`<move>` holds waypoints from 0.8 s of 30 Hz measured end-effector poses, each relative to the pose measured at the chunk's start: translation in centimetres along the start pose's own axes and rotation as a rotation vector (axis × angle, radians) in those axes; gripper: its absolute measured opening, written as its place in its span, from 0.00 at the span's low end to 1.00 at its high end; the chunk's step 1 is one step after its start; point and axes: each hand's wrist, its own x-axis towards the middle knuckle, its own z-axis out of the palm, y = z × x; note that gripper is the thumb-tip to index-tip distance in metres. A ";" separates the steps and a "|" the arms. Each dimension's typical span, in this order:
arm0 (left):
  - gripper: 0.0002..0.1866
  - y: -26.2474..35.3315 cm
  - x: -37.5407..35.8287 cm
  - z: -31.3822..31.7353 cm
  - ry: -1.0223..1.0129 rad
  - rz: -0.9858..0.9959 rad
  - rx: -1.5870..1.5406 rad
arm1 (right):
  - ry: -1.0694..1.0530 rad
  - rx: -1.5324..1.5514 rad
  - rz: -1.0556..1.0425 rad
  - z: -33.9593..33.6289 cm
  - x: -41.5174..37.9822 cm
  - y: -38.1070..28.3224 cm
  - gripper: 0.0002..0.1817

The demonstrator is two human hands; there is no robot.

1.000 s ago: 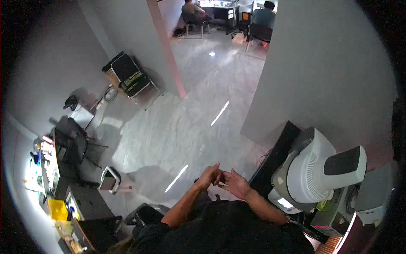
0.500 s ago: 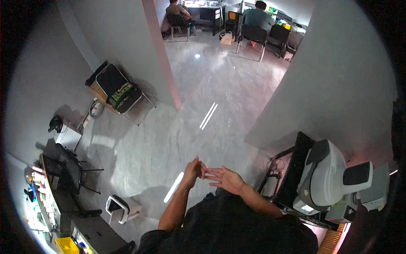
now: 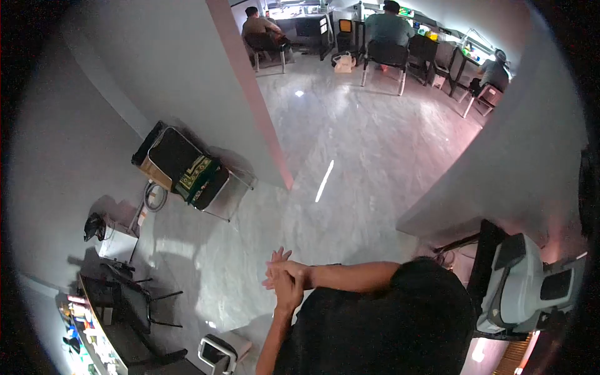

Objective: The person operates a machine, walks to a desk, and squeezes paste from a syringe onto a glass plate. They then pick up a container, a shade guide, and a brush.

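Note:
My left hand (image 3: pixel 288 292) comes up from the bottom and is closed over my right hand (image 3: pixel 275 267), just in front of my body. From the right, my right forearm (image 3: pixel 353 275) reaches level across my dark shirt (image 3: pixel 381 325). The fingers of my right hand stick out to the left, spread apart. Part of its palm is hidden under my left hand. No object shows in or between the hands.
A folding chair (image 3: pixel 178 155) with a green cloth stands by the left wall. A white bin (image 3: pixel 219 353) is at the bottom. At right is a grey-white machine (image 3: pixel 522 281). Three seated people, one of them in a grey-green shirt (image 3: pixel 389 28), are at far benches. A wall edge (image 3: pixel 250 94) juts in.
My hands, earlier touching only at the fingers, are now clasped together and slightly further left. The view has shifted, with a seated person at the far right now showing.

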 end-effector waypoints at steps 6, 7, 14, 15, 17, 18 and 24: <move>0.49 -3.6 4.7 -6.5 0.054 -0.111 0.162 | -0.007 0.295 0.021 6.1 11.9 -7.1 0.44; 0.50 -3.0 5.3 -7.4 0.054 -0.111 0.146 | 0.003 0.347 0.001 6.3 13.8 -8.4 0.44; 0.34 -5.7 8.3 -16.3 -0.118 -0.313 -0.564 | -0.063 0.260 0.161 5.0 24.6 -11.7 0.38; 0.32 -6.9 8.7 -17.3 -0.168 -0.312 -0.685 | -0.100 0.186 0.198 5.8 25.5 -11.4 0.37; 0.30 -10.5 9.9 -18.8 -0.216 -0.272 -0.843 | -0.199 0.035 0.279 8.1 27.6 -11.1 0.36; 0.29 -13.2 10.4 -19.5 -0.224 -0.240 -0.882 | -0.283 0.000 0.338 8.5 29.4 -9.9 0.36; 0.34 -27.4 10.0 -29.8 -0.259 -0.544 -1.433 | -0.350 -0.151 0.353 15.1 36.8 -8.5 0.37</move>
